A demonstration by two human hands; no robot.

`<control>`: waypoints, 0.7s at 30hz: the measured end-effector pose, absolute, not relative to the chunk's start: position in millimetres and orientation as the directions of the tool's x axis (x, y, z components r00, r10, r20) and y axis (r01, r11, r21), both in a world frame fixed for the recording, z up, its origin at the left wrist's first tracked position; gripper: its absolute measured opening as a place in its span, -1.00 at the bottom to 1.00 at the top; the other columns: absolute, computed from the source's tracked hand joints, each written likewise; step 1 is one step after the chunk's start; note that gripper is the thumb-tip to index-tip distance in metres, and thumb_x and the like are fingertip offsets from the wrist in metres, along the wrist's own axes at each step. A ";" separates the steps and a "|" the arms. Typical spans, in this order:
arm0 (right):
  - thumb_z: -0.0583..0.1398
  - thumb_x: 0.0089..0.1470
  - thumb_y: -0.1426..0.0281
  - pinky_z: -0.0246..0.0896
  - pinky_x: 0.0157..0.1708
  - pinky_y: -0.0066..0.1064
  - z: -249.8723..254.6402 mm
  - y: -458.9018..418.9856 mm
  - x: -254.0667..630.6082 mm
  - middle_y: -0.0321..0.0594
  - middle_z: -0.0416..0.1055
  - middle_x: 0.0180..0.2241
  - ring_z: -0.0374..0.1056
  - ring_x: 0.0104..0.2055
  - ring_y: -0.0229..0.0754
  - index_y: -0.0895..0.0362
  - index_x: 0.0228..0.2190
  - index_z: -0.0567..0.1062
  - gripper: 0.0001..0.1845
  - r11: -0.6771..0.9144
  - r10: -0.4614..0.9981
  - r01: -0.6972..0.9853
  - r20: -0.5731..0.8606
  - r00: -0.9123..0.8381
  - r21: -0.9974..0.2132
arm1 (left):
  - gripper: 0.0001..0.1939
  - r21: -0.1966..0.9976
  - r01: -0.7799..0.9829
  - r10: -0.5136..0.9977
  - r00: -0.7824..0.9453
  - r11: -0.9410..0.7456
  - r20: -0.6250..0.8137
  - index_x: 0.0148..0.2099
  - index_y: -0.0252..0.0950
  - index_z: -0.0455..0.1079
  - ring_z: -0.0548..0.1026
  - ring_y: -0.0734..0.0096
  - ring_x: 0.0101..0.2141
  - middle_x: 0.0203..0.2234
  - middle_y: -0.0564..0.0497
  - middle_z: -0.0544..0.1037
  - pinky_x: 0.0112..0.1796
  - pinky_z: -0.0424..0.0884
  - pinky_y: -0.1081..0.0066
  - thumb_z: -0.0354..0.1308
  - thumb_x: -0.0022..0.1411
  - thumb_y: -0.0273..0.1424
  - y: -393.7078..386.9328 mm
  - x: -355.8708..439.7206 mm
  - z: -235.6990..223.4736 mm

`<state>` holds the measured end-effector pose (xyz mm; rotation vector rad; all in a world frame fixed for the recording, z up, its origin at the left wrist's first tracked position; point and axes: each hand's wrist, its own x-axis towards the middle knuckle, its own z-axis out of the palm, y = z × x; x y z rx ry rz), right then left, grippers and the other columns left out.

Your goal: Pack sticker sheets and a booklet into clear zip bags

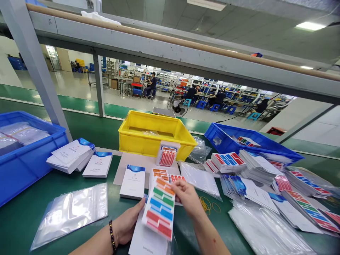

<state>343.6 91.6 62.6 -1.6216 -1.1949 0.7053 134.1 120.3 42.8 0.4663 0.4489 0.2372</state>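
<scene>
My left hand (130,223), with a dark beaded bracelet at the wrist, is closed on the edge of a white booklet (145,241); its thumb lies on top and the other fingers are mostly hidden underneath. My right hand (187,196) pinches the top corner of a label sheet (159,209) with orange, green, blue and red strips. This sheet is tilted over the booklet and covers much of it. Just beyond stand a stack of white booklets with blue tops (132,180) and small piles of orange labels (159,173) and red labels (176,178).
A yellow bin (156,141) stands at the back, between a left blue bin (32,159) and a right blue bin (249,138). Clear bags (74,212) lie at left. Rubber bands (205,205) and several label stacks (228,162) are at right. A metal frame (170,49) crosses above.
</scene>
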 end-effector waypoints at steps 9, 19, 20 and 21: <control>-0.03 0.08 0.25 0.20 -0.26 -0.32 50.6 86.0 364.3 -0.09 0.42 -0.37 0.35 -0.27 -0.07 0.18 -0.39 0.46 -0.65 -0.288 0.858 0.669 0.125 0.498 -0.685 | -0.55 0.537 -0.045 0.351 0.802 0.842 -0.483 -0.27 -0.46 0.43 0.57 0.21 -0.39 -0.42 -0.18 0.62 -0.27 0.41 0.31 0.39 -0.20 -0.28 116.6 133.8 55.3; 0.05 0.07 0.22 0.15 -0.31 -0.33 45.9 90.6 398.9 -0.06 0.42 -0.35 0.37 -0.25 -0.03 0.17 -0.48 0.46 -0.68 -0.589 0.777 0.765 0.077 0.624 -0.261 | -0.45 0.546 -0.012 0.312 0.831 0.838 -0.460 -0.21 -0.45 0.40 0.57 0.20 -0.34 -0.34 -0.20 0.61 -0.24 0.40 0.29 0.41 -0.25 -0.25 117.7 131.2 63.2; 0.05 0.08 0.23 0.15 -0.31 -0.34 46.5 90.8 398.3 -0.07 0.42 -0.34 0.37 -0.25 -0.04 0.16 -0.47 0.45 -0.70 -0.596 0.774 0.764 0.075 0.628 -0.245 | -0.45 0.549 -0.008 0.311 0.831 0.836 -0.462 -0.21 -0.45 0.40 0.57 0.20 -0.35 -0.34 -0.20 0.61 -0.24 0.40 0.28 0.41 -0.24 -0.24 118.1 131.2 63.0; 0.05 0.09 0.25 0.15 -0.31 -0.35 47.1 91.0 398.1 -0.08 0.43 -0.34 0.37 -0.24 -0.05 0.16 -0.46 0.45 -0.71 -0.604 0.771 0.763 0.074 0.633 -0.232 | -0.46 0.552 -0.001 0.308 0.830 0.834 -0.465 -0.22 -0.45 0.40 0.57 0.20 -0.35 -0.34 -0.20 0.61 -0.24 0.40 0.28 0.41 -0.24 -0.24 118.4 131.2 63.2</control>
